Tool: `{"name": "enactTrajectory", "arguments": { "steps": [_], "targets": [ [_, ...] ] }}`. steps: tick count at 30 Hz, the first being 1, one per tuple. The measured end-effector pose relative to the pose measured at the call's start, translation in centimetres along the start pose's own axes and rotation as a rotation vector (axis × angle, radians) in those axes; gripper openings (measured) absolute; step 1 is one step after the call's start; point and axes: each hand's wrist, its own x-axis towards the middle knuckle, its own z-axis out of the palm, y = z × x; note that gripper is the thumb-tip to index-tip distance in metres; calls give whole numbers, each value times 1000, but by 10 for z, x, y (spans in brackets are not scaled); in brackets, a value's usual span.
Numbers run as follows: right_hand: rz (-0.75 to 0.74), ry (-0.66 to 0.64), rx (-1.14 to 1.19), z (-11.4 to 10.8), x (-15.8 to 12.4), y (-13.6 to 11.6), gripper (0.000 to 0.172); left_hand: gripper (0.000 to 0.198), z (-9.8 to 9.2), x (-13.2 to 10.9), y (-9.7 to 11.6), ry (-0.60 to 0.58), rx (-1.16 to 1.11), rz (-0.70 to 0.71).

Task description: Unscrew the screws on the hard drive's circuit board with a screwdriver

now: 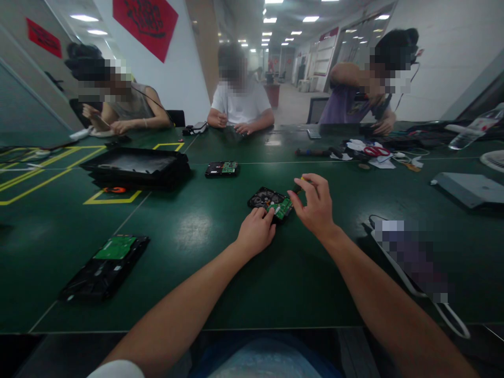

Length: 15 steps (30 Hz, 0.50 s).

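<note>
In front of me a hard drive (264, 198) lies on the green table, its green circuit board (280, 209) facing up at the right end. My left hand (256, 231) grips the drive's near edge, fingertips on the board. Over the board's right end is my right hand (315, 207), fingers curled around a small, thin tool with a yellow end (303, 179), which looks like a screwdriver. Its tip is mostly hidden by my fingers. A second hard drive (106, 265) rests at the near left, and another hard drive (221, 168) lies farther back.
Stacked black trays (136, 165) stand at the left, beside an orange-handled tool (114, 190). To the right are a pouch with a strap (409, 257), a grey box (472, 189), scattered scraps and cables (374, 151), and a plastic bottle (474, 130). Several people sit across the table.
</note>
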Motion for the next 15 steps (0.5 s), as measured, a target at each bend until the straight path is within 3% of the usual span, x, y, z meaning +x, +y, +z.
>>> {"name": "enactTrajectory", "arguments": {
  "steps": [6,15],
  "targets": [
    [1,34,-1,1,0,0,40,52,1,0,-1,-1,11,12],
    [17,-13,43,1,1,-1,54,52,1,0,0,10,9,9]
  ]
}}
